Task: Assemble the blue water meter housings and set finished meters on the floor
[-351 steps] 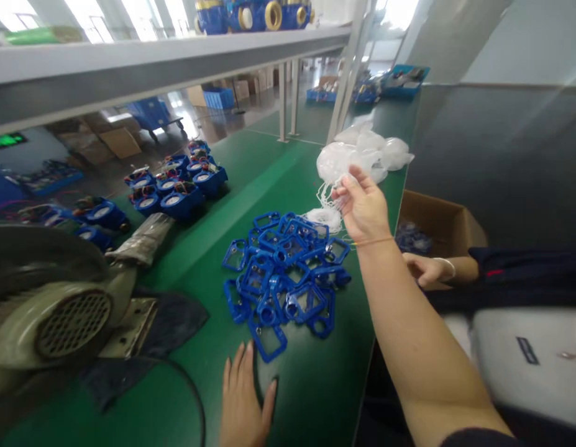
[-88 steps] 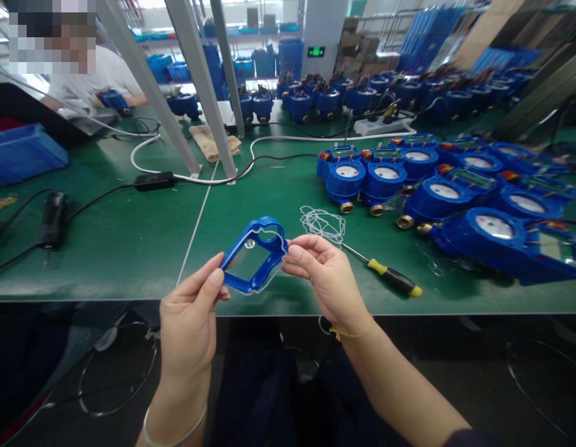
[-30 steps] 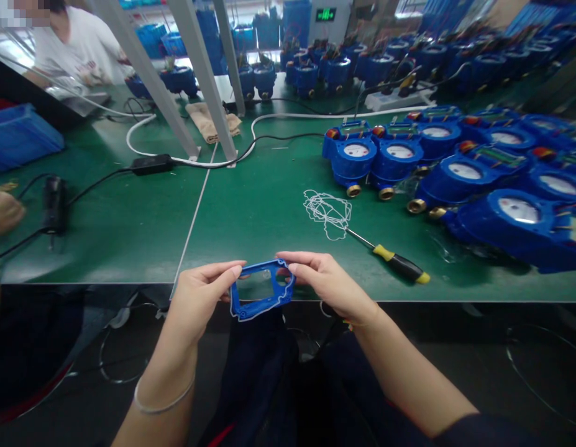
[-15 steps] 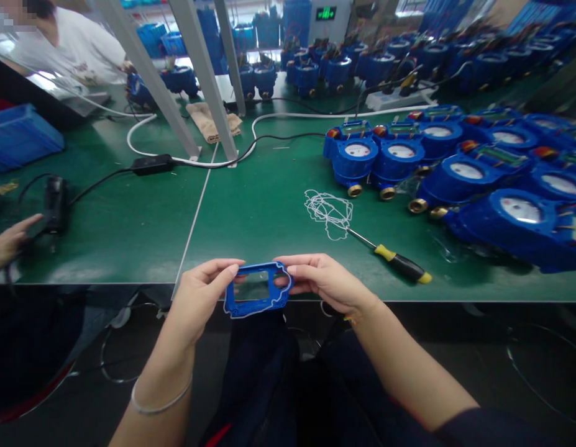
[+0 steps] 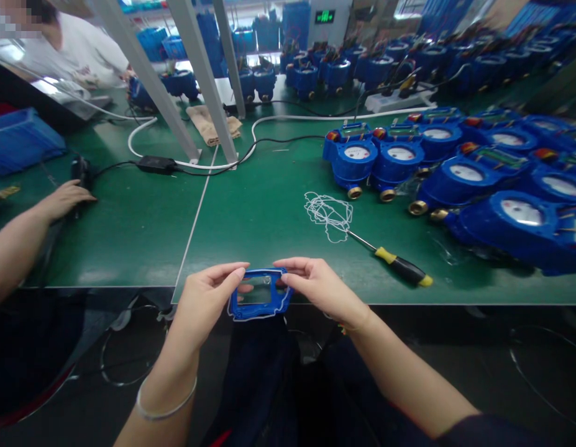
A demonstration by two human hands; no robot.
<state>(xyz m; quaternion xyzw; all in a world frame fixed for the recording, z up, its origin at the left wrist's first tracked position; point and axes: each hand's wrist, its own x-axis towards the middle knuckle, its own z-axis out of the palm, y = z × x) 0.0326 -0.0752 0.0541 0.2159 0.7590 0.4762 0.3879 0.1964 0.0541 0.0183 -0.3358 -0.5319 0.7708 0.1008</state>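
Note:
Between my two hands, at the front edge of the bench, is a blue plastic meter cover [image 5: 255, 310] with a rectangular window. A thin white sealing ring [image 5: 250, 319] runs along its rim, hanging slightly off at the lower left. My left hand [image 5: 208, 297] pinches the cover's left end between thumb and fingers. On the other end, my right hand [image 5: 313, 284] has thumb and fingers closed at the upper right corner, by the ring. Beyond my right hand lie a tangle of white sealing rings [image 5: 329, 212] and a yellow-black screwdriver [image 5: 402, 267], its tip touching the tangle.
Blue water meters [image 5: 471, 177] crowd the right side of the green bench [image 5: 250, 217]. A co-worker's hand [image 5: 68, 197] rests at a black device [image 5: 81, 171] on the left. Metal posts [image 5: 206, 81], a folded cloth [image 5: 213, 126] and cables stand or lie further back.
The cover has tipped and shifted slightly right, and my right fingers have moved onto its top right corner. The co-worker's hand reached further in, and the black device moved right.

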